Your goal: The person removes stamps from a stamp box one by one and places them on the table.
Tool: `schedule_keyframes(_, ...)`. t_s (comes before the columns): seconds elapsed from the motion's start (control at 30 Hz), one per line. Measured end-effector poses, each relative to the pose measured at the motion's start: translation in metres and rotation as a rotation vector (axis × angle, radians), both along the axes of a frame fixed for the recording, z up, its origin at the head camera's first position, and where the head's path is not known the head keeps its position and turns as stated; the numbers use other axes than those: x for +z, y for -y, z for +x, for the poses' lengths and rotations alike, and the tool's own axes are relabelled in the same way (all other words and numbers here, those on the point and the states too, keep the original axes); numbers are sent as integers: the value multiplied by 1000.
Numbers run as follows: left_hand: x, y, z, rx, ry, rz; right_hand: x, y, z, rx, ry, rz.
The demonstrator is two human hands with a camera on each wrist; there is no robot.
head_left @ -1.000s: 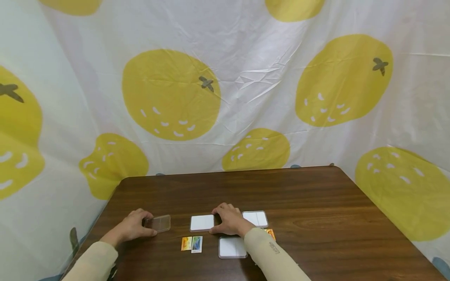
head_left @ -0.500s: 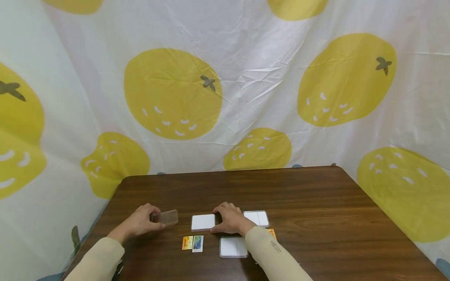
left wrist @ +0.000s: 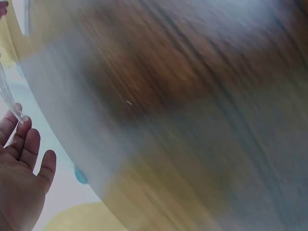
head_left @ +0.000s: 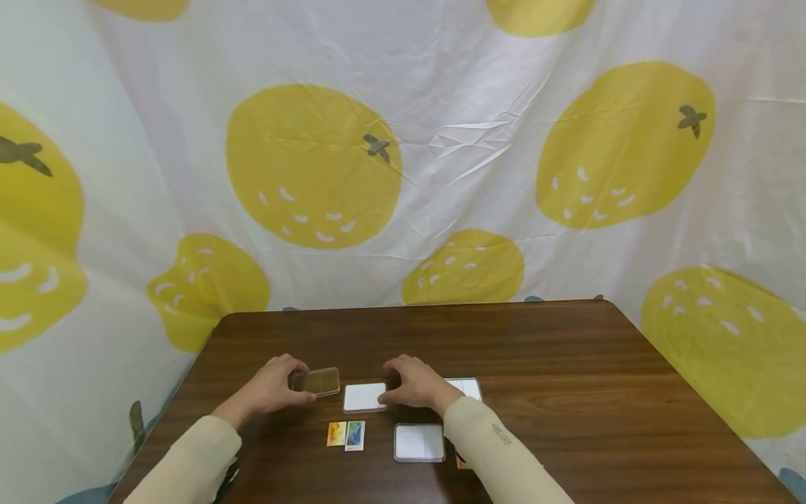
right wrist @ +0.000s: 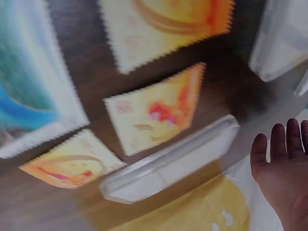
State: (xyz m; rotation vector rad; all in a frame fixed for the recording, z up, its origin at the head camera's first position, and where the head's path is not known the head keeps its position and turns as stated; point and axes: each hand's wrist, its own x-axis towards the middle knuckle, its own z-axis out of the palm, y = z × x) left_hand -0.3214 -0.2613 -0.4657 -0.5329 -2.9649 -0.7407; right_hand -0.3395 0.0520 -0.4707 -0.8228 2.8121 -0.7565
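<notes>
My left hand (head_left: 275,383) pinches a clear plastic case lid (head_left: 321,382) by its left end, above the table. In the left wrist view the lid (left wrist: 8,94) shows edge-on at the fingertips. To its right lies a clear flat case with a white insert (head_left: 364,397). My right hand (head_left: 412,381) is at that case's right edge, its thumb overlapping the corner in the head view. The right wrist view has this hand's fingers (right wrist: 278,142) extended, holding nothing. Two postage stamps, one orange (head_left: 336,434) and one blue-green (head_left: 355,435), lie in front of the case.
Another white-lined case (head_left: 418,443) lies nearer me, and a third (head_left: 469,387) is partly hidden behind the right wrist. More orange stamps (right wrist: 156,113) lie by the right forearm. A fruit-print curtain (head_left: 466,140) hangs behind the wooden table (head_left: 554,364).
My left hand has carried the clear lid rightward, closer to the white-lined case. My right hand has shifted slightly right, its fingers coming off the case's far edge.
</notes>
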Motion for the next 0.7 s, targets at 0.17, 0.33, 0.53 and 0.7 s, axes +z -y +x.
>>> schedule_keyframes(0.17, 3, -14, -3, -45, -40, 0, 8, 8, -1, 4, -3, -17)
schedule_keyframes(0.33, 6, -31, -5, -86, -72, -9, 16, 14, -1, 8, -11, -22)
schedule_keyframes(0.53, 8, -47, -7, -112, -67, -28, 20, 18, -2, 30, -34, 1)
schedule_keyframes(0.7, 9, -56, -8, -138, -57, -32, 21, 20, -2, 55, -60, 11)
